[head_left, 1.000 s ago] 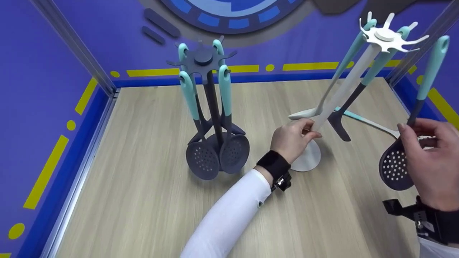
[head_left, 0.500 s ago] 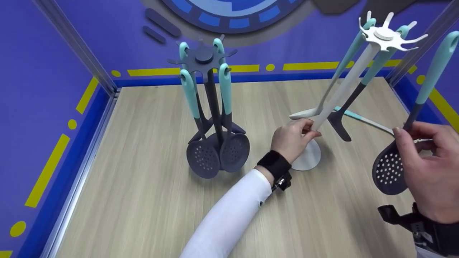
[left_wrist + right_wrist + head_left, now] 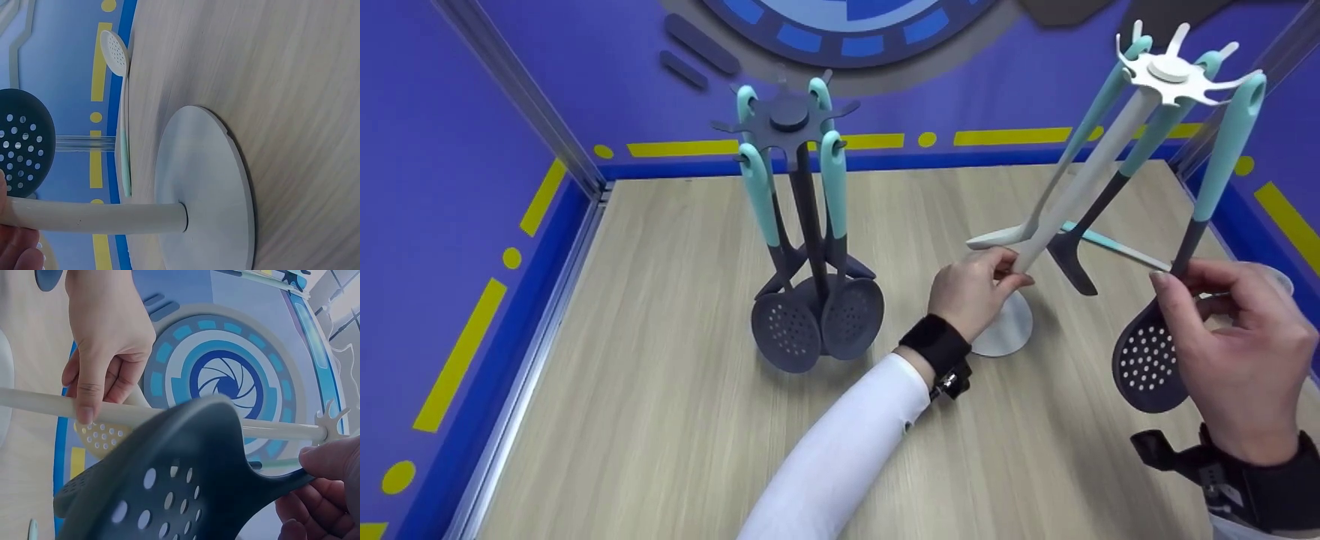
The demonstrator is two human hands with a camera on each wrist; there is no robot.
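Note:
My left hand [image 3: 971, 285] grips the lower pole of the white utensil stand [image 3: 1091, 172], just above its round base [image 3: 202, 180]. My right hand [image 3: 1241, 337] pinches the dark shaft of a skimmer [image 3: 1147, 364] with a teal handle. That skimmer is upright, its handle's top beside the stand's right hooks; contact cannot be told. In the right wrist view its perforated bowl fills the foreground, before the pole. From the stand's other hooks hang a pale skimmer [image 3: 1001, 238] and a dark skimmer [image 3: 1071, 262], both teal-handled.
A dark utensil stand [image 3: 790, 116] with several teal-handled dark skimmers [image 3: 786, 334] stands left of the white one. Behind my right hand a pale skimmer [image 3: 115, 53] lies on the wooden table [image 3: 660, 420]. Blue panels [image 3: 435, 187] enclose the back and sides.
My right hand has carried the dark skimmer leftward, bringing its handle top up close to the white stand's hooks. My left hand keeps its hold on the pole.

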